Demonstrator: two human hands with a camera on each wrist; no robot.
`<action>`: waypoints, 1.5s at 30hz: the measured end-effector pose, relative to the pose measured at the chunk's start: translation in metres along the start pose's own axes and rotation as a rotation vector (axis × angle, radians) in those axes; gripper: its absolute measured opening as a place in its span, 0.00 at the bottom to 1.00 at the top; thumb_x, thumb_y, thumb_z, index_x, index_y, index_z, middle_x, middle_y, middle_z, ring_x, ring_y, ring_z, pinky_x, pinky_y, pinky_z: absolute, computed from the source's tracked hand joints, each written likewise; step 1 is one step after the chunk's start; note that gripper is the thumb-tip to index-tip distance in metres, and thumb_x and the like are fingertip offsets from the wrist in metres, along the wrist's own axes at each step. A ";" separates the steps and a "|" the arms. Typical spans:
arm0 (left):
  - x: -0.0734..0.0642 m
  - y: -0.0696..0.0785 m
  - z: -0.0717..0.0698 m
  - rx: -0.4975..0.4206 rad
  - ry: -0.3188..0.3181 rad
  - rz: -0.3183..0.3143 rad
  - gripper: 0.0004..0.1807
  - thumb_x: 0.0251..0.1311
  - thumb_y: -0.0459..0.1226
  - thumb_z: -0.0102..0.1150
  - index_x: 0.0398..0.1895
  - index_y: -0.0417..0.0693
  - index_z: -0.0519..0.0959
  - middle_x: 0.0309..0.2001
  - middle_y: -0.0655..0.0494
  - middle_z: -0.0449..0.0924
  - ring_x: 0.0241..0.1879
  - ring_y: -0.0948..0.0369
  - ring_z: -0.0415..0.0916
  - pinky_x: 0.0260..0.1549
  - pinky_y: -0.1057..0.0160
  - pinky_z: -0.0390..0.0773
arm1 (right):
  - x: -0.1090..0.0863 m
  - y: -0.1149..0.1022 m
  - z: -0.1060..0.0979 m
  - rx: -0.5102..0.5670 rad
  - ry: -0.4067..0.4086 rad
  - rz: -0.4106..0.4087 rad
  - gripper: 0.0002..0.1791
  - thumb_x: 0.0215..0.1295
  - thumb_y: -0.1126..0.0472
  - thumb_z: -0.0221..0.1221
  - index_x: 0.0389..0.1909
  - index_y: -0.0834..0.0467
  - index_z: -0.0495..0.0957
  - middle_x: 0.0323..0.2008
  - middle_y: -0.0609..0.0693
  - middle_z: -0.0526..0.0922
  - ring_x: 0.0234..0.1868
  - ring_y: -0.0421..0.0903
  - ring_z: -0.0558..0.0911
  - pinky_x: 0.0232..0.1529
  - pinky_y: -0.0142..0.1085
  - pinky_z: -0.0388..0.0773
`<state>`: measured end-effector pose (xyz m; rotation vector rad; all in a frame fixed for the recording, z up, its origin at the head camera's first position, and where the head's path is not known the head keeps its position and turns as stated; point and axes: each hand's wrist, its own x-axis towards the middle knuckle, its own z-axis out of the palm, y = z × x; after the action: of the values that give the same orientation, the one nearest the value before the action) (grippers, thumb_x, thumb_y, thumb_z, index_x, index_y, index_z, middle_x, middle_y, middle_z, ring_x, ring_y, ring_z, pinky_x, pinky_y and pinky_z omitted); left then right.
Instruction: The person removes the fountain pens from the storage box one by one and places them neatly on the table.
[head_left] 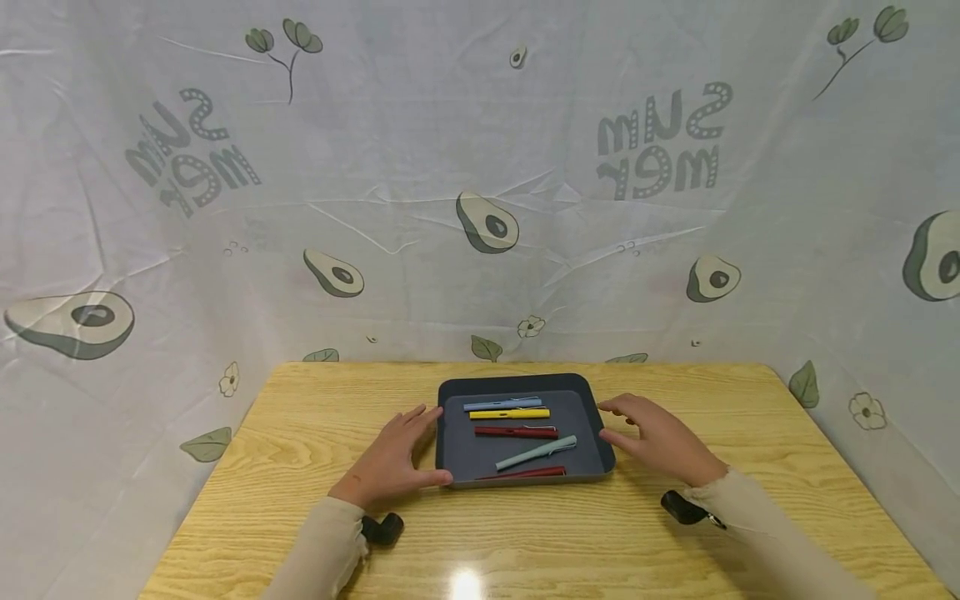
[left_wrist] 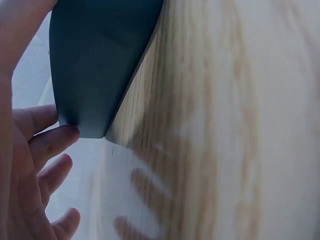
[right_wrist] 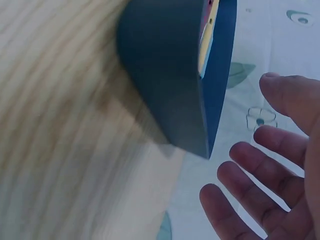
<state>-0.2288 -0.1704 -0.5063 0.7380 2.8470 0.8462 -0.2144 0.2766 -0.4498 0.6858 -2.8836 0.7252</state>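
Note:
A dark grey tray (head_left: 525, 482) lies on the wooden table and holds several pens. Inside are a blue pen (head_left: 502, 405), a yellow pen (head_left: 510, 413), a dark red pen (head_left: 513, 432), a slanted pale green pen (head_left: 534, 453) and a red pen (head_left: 525, 473) along the near wall. My left hand (head_left: 395, 461) is at the tray's left side, thumb by the near corner; in the left wrist view two fingertips touch the tray's end. Fingers spread, my right hand (head_left: 660, 437) is beside the right wall; the right wrist view shows it apart from the tray.
A pale cloth (head_left: 420, 150) printed with avocados, leaves and lettering hangs behind and at both sides of the table (head_left: 637, 550). Black wrist straps (head_left: 382, 529) with small devices sit at both sleeves. Light glares on the table's near part.

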 end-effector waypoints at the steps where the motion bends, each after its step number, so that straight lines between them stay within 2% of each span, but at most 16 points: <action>1: 0.000 0.000 0.000 -0.011 -0.004 -0.004 0.59 0.52 0.73 0.65 0.84 0.63 0.54 0.82 0.49 0.52 0.81 0.44 0.46 0.78 0.36 0.49 | 0.003 -0.002 0.000 0.001 -0.009 -0.004 0.25 0.71 0.54 0.66 0.64 0.60 0.79 0.58 0.55 0.83 0.54 0.55 0.83 0.50 0.52 0.84; 6: -0.001 0.001 -0.001 -0.046 -0.024 -0.006 0.59 0.55 0.69 0.67 0.85 0.60 0.52 0.82 0.52 0.53 0.82 0.49 0.47 0.79 0.37 0.42 | 0.018 -0.012 0.005 -0.026 -0.033 -0.071 0.21 0.69 0.56 0.68 0.59 0.60 0.83 0.54 0.54 0.85 0.55 0.55 0.83 0.55 0.55 0.82; 10: -0.001 -0.001 -0.002 -0.076 -0.027 -0.006 0.59 0.57 0.66 0.68 0.85 0.58 0.50 0.81 0.52 0.55 0.80 0.50 0.51 0.79 0.37 0.37 | 0.028 -0.018 0.012 -0.076 -0.035 -0.172 0.19 0.66 0.58 0.71 0.56 0.59 0.85 0.51 0.53 0.87 0.55 0.55 0.82 0.61 0.59 0.77; 13: 0.000 -0.003 -0.002 -0.082 -0.030 -0.013 0.60 0.56 0.67 0.68 0.85 0.59 0.49 0.80 0.53 0.57 0.79 0.51 0.55 0.79 0.37 0.36 | 0.034 -0.020 0.017 -0.113 -0.046 -0.205 0.18 0.64 0.58 0.72 0.53 0.58 0.86 0.48 0.50 0.87 0.52 0.53 0.83 0.60 0.60 0.76; 19: 0.002 -0.005 0.001 -0.085 -0.014 -0.009 0.61 0.53 0.69 0.69 0.85 0.59 0.52 0.79 0.54 0.61 0.78 0.52 0.59 0.79 0.37 0.39 | 0.040 -0.022 0.023 -0.198 -0.096 -0.217 0.13 0.62 0.59 0.73 0.47 0.55 0.88 0.43 0.46 0.88 0.48 0.51 0.84 0.56 0.60 0.77; 23: 0.001 -0.006 0.003 -0.105 -0.002 -0.021 0.60 0.53 0.67 0.71 0.84 0.60 0.54 0.79 0.54 0.61 0.78 0.52 0.59 0.79 0.37 0.37 | 0.042 -0.021 0.025 -0.210 -0.130 -0.218 0.10 0.62 0.59 0.73 0.44 0.52 0.89 0.40 0.43 0.87 0.45 0.49 0.84 0.51 0.57 0.78; 29: 0.000 -0.006 0.007 -0.116 0.014 -0.025 0.59 0.53 0.67 0.71 0.84 0.61 0.54 0.79 0.56 0.60 0.78 0.53 0.57 0.80 0.39 0.35 | 0.042 -0.019 0.027 -0.204 -0.171 -0.205 0.09 0.62 0.58 0.73 0.43 0.51 0.90 0.38 0.41 0.87 0.43 0.46 0.83 0.53 0.57 0.77; 33: -0.001 -0.006 0.008 -0.110 0.020 -0.021 0.59 0.53 0.67 0.70 0.84 0.62 0.53 0.79 0.56 0.60 0.78 0.54 0.57 0.80 0.40 0.35 | 0.041 -0.019 0.028 -0.192 -0.179 -0.199 0.09 0.61 0.59 0.74 0.42 0.51 0.90 0.37 0.40 0.86 0.41 0.45 0.83 0.54 0.58 0.75; 38: -0.002 -0.006 0.009 -0.116 0.018 -0.016 0.59 0.53 0.67 0.70 0.84 0.62 0.53 0.79 0.56 0.61 0.78 0.54 0.58 0.80 0.40 0.35 | 0.040 -0.021 0.031 -0.238 -0.192 -0.190 0.09 0.61 0.59 0.74 0.42 0.51 0.90 0.37 0.41 0.87 0.42 0.45 0.83 0.57 0.59 0.72; 45: -0.003 -0.004 0.009 -0.128 0.022 -0.005 0.58 0.54 0.66 0.71 0.84 0.61 0.54 0.78 0.55 0.62 0.77 0.53 0.59 0.80 0.39 0.36 | 0.035 -0.019 0.034 -0.275 -0.154 -0.240 0.07 0.59 0.60 0.75 0.38 0.50 0.90 0.34 0.40 0.86 0.39 0.44 0.82 0.58 0.60 0.72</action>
<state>-0.2258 -0.1701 -0.5161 0.7093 2.7803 1.0298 -0.2363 0.2317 -0.4654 1.0624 -2.8795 0.2503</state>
